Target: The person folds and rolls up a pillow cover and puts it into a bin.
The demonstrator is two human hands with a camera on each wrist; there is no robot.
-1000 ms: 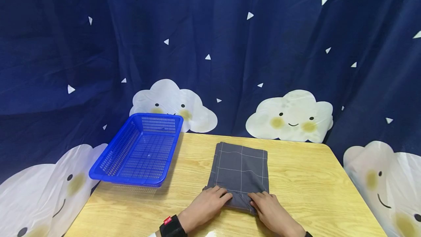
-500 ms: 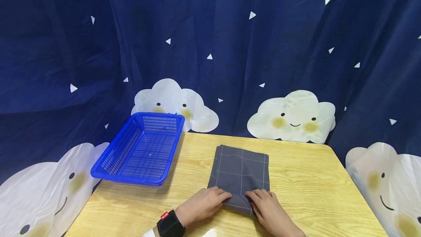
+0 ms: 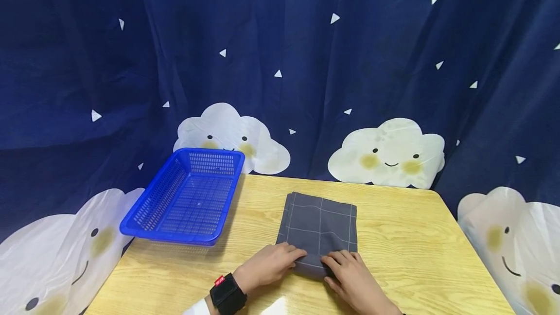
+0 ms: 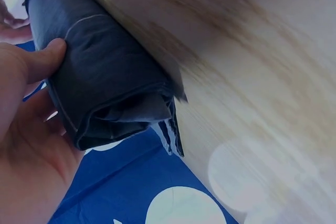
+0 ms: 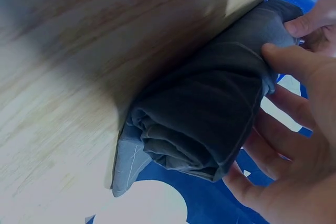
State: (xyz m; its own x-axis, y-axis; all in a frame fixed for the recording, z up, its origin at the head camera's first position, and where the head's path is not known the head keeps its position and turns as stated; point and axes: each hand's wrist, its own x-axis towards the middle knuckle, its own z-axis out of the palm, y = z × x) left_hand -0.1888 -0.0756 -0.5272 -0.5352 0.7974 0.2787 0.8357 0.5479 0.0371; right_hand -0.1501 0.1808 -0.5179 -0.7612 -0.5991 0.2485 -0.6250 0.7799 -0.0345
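A dark grey cloth with thin white grid lines [image 3: 321, 220] lies on the table, flat at its far part and rolled at the near edge. My left hand [image 3: 273, 261] grips the left part of the roll [image 4: 100, 61], thumb on the near side and fingers over the top. My right hand [image 3: 352, 276] holds the roll's right part the same way, its thumb [image 5: 286, 59] pressed against the fabric. The wrist views show the roll's open ends, with layers coiled inside and a loose flap beyond. The two hands are close together, a short gap between their fingertips.
A blue perforated plastic basket [image 3: 225, 213] stands at the table's left side. The light wooden table [image 3: 407, 247] extends to the right of the cloth. Behind the table hangs a dark blue curtain [image 3: 306, 72] with white clouds and triangles.
The cloth's near edge has gone from bunched and uneven to a smoother, straighter roll. Both hands have shifted slightly left, still at the near edge. The basket has stayed put.
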